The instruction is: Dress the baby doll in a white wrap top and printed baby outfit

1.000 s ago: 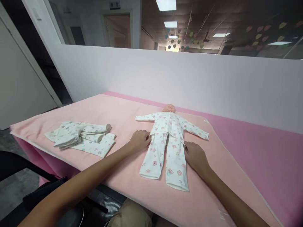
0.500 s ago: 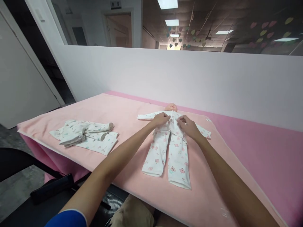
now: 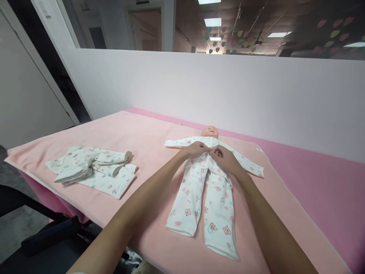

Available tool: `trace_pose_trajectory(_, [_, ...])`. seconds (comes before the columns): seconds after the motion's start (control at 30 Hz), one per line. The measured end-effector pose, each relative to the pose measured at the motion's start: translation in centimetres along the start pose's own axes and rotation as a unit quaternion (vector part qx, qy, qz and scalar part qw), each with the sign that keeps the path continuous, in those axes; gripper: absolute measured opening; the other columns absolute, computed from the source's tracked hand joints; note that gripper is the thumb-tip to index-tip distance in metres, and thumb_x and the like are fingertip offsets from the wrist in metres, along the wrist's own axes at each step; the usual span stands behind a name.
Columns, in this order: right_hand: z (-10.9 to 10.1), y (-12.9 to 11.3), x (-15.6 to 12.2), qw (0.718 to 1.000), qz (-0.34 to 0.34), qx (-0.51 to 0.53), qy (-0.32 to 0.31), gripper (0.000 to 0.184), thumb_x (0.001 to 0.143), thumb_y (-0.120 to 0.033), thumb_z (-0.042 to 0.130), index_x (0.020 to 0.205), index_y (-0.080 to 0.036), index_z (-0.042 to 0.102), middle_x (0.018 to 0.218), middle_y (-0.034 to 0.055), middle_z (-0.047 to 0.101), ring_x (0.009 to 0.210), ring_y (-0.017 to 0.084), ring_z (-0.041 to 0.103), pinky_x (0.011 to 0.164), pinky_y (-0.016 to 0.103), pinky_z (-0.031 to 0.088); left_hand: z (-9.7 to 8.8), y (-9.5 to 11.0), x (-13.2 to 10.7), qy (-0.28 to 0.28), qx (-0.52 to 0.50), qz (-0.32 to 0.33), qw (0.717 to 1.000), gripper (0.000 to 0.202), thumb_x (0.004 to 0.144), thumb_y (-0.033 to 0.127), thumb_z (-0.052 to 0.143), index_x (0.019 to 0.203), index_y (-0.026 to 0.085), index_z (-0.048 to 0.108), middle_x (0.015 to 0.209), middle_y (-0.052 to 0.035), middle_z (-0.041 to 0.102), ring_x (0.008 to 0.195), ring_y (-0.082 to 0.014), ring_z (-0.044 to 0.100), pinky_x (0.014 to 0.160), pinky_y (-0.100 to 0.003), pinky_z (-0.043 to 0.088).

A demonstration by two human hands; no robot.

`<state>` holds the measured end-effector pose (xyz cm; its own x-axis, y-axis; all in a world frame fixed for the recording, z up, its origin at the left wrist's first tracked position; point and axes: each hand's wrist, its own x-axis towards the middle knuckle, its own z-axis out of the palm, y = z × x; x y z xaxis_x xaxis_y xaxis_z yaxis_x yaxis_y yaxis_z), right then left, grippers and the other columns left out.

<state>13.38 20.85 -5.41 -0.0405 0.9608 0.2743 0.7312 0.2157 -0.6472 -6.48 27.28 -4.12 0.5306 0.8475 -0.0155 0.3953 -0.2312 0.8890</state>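
On the table lies a baby doll (image 3: 210,131), face up, dressed in a white printed baby shirt (image 3: 247,164) and white baby trousers (image 3: 185,205) with pink animal prints. My left hand (image 3: 197,149) is closed in a pinch at the front opening of the shirt, over the doll's chest. My right hand (image 3: 225,158) is closed beside it, fingers curled on the same front edge. The fingertips almost meet at the middle, and they hide the exact spot they grip.
A pale pink blanket (image 3: 148,133) covers the pink table (image 3: 319,171). To the left lie folded white printed baby clothes (image 3: 94,169). A black chair (image 3: 51,236) stands at the front left, and a white wall (image 3: 216,87) with a window rises behind.
My right hand has moved left, toward my left hand, and the fingers of both now come together at the shirt front. The head view has shifted closer and slightly downward.
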Motion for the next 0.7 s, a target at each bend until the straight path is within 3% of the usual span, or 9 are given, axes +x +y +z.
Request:
trace_pose_trajectory(0.17, [-0.5,0.3,0.4,0.997,0.031,0.059,-0.04,0.029,0.093,-0.053,0.065,0.097,-0.025,0.07,0.09,0.0004,0.064,0.079,0.019,0.052,0.073,0.033,0.042,0.0,-0.6,0.6,-0.028,-0.014,0.009,0.999,0.052,0.085,0.061,0.075,0.069,0.022,0.044,0.063,0.004,0.034,0.053,-0.0103,0.031,0.049,-0.028,0.023])
trace_pose_trajectory(0.33, [-1.0,0.6,0.6,0.992,0.044,0.101,-0.06,0.032,0.092,-0.054,0.067,0.099,-0.024,0.071,0.087,0.0011,0.063,0.078,0.019,0.052,0.07,0.032,0.041,0.2,-0.8,0.8,-0.019,-0.017,0.025,0.999,0.053,0.092,0.053,0.069,0.066,0.023,0.034,0.063,0.0043,0.028,0.051,-0.0095,0.026,0.049,-0.029,0.02])
trace_pose_trajectory(0.47, [-1.0,1.1,0.8,0.989,0.052,0.114,-0.078,0.031,0.093,-0.053,0.066,0.1,-0.024,0.071,0.086,0.0009,0.063,0.076,0.018,0.052,0.067,0.03,0.04,0.1,-0.6,0.6,-0.015,-0.01,0.032,0.999,0.049,0.092,0.049,0.069,0.066,0.022,0.038,0.064,0.0036,0.033,0.053,-0.0099,0.028,0.05,-0.029,0.022])
trace_pose_trajectory(0.6, [-0.7,1.4,0.9,0.99,0.062,0.106,-0.07,0.027,0.093,-0.05,0.067,0.099,-0.024,0.071,0.088,0.0003,0.063,0.078,0.018,0.053,0.068,0.03,0.041,-0.3,-0.2,0.2,-0.026,-0.009,0.018,0.999,0.04,0.085,0.052,0.076,0.071,0.021,0.056,0.066,0.0017,0.044,0.056,-0.0114,0.035,0.051,-0.029,0.026])
trace_pose_trajectory(0.7, [-0.6,1.4,0.9,0.991,0.072,0.094,-0.065,0.026,0.093,-0.049,0.066,0.1,-0.024,0.07,0.09,0.0003,0.063,0.08,0.019,0.055,0.07,0.03,0.042,-0.6,0.1,-0.1,-0.032,-0.016,0.019,0.999,0.043,0.082,0.055,0.08,0.071,0.02,0.057,0.066,0.002,0.043,0.056,-0.0114,0.035,0.051,-0.029,0.026])
